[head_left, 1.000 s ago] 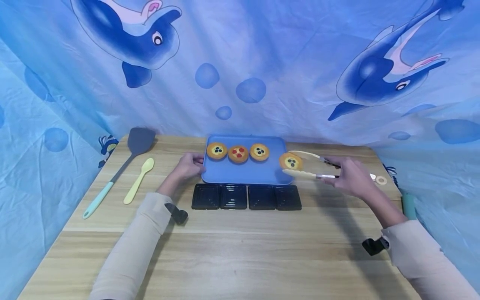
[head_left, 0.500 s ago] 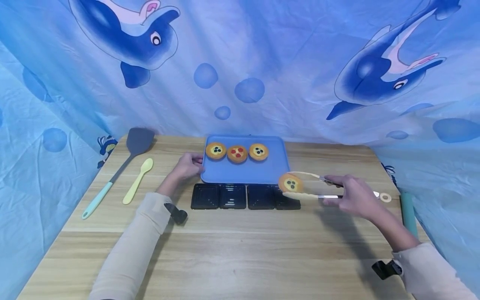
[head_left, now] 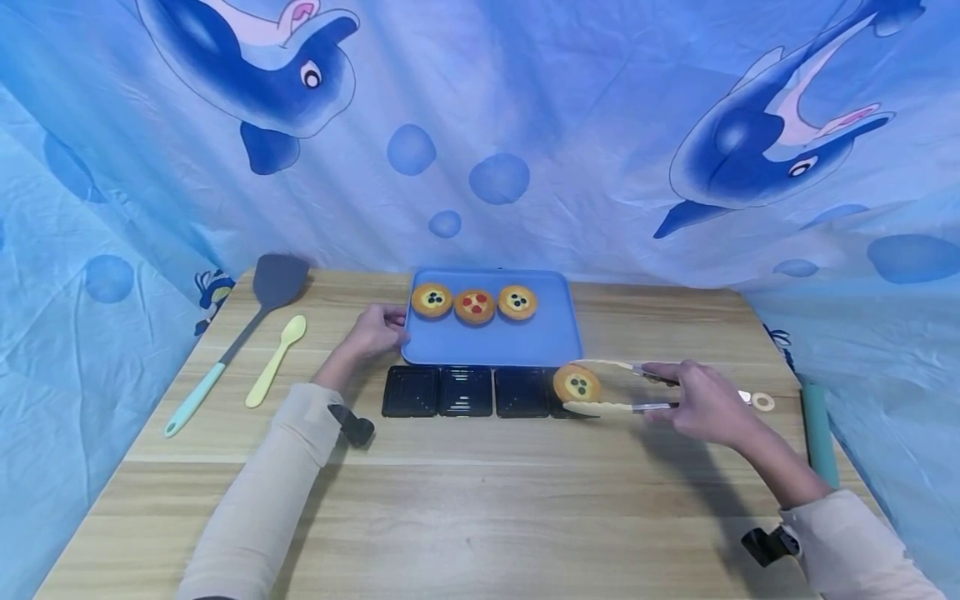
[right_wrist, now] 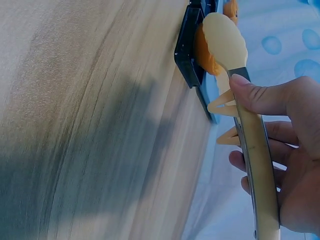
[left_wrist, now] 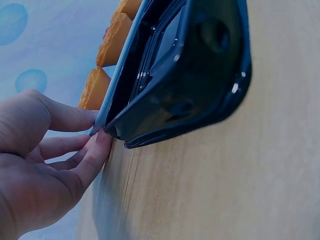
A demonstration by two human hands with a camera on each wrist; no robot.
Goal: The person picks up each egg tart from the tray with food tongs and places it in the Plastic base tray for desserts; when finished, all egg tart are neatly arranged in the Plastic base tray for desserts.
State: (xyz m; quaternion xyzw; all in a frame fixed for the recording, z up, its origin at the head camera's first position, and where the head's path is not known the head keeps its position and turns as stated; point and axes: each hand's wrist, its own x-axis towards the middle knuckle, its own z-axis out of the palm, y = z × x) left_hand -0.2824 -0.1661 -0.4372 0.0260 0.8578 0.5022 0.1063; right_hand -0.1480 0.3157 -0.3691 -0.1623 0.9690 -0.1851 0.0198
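My left hand (head_left: 375, 332) pinches the left rim of a blue tray (head_left: 495, 343) between thumb and fingers, as the left wrist view also shows. Three toy egg tarts sit along the tray's back half: a tart (head_left: 432, 301) with dark dots, a tart (head_left: 475, 307) with red dots and another dark-dotted tart (head_left: 517, 302). My right hand (head_left: 705, 403) grips cream-tipped tongs (right_wrist: 257, 165). Between the tongs' tips a dark-dotted tart (head_left: 577, 383) is held over the rightmost compartment of the black plastic box (head_left: 467, 392); whether it touches the bottom is hidden.
On the left of the wooden table (head_left: 465, 508) lie a grey spatula (head_left: 280, 283) with a mint handle and a yellow spoon (head_left: 277, 360). A green cylinder (head_left: 820, 433) is at the right edge. A blue dolphin-print cloth (head_left: 585, 150) hangs behind the table.
My right hand has brought the tart in the tongs from the tray's right edge toward me, to over the box's rightmost compartment. My left hand has stayed at the tray's rim.
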